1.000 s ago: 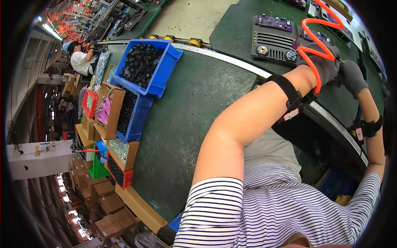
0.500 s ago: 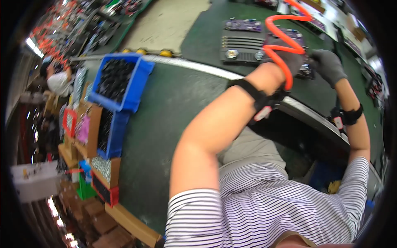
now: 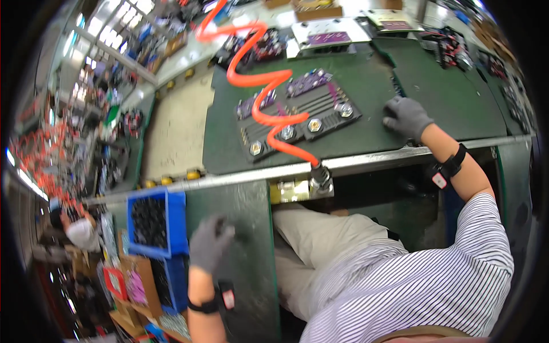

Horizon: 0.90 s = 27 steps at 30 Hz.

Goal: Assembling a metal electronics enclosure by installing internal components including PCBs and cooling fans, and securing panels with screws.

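Note:
My left hand (image 3: 210, 244), in a grey glove, hovers over the green bench top right of the blue bin (image 3: 177, 223) of black parts. Its fingers are loosely bent and apart, slightly blurred, with nothing visible in them. My right hand (image 3: 408, 117), also gloved, is over the green mat, right of two dark fixtures. Its thumb and fingers are apart and I see nothing between them. The fixtures (image 3: 320, 111) lie side by side, with round metal knobs and purple circuit boards (image 3: 309, 82) at their far ends. An orange coiled hose (image 3: 260, 80) hangs in front of them.
A metal fitting (image 3: 321, 180) ends the hose at the bench edge. Below the first bin are a second blue bin (image 3: 178, 280) and a cardboard box (image 3: 140, 286). White panels (image 3: 331, 31) and wired assemblies (image 3: 449, 48) stand at the back. A person (image 3: 83, 231) sits far left.
My left hand has left the fixtures and swung left toward the blue bins. My right hand is now apart from the fixtures. The view has turned, so more of the bench shows.

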Each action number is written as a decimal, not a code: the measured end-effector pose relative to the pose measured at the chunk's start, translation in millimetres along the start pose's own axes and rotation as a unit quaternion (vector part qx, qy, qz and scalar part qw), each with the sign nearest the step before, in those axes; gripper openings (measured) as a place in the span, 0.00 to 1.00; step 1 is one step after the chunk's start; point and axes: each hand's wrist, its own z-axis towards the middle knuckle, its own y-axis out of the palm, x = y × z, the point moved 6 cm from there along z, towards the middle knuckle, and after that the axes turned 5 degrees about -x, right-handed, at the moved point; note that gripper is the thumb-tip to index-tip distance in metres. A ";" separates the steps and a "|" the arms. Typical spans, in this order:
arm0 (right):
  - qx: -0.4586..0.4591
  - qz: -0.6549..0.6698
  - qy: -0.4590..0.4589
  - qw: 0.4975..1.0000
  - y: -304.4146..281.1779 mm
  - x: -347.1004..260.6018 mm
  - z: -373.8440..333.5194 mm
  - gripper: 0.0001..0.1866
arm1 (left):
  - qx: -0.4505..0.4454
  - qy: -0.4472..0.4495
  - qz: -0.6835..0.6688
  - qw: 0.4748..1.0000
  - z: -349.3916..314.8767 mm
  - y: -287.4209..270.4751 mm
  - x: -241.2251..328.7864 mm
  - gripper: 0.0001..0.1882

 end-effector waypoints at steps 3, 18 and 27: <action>0.055 0.013 0.025 0.998 16.2 0.4 -20.3 0.16 | -0.009 -0.013 0.091 0.996 -32.2 17.6 -15.9 0.27; 0.161 0.059 -0.016 0.985 27.5 40.1 -101.0 0.15 | -0.028 -0.138 0.273 0.952 51.7 96.5 63.5 0.65; 0.265 -0.222 0.384 0.856 -95.9 261.3 -375.1 0.13 | -0.036 -0.179 0.289 0.940 54.6 99.2 65.3 0.62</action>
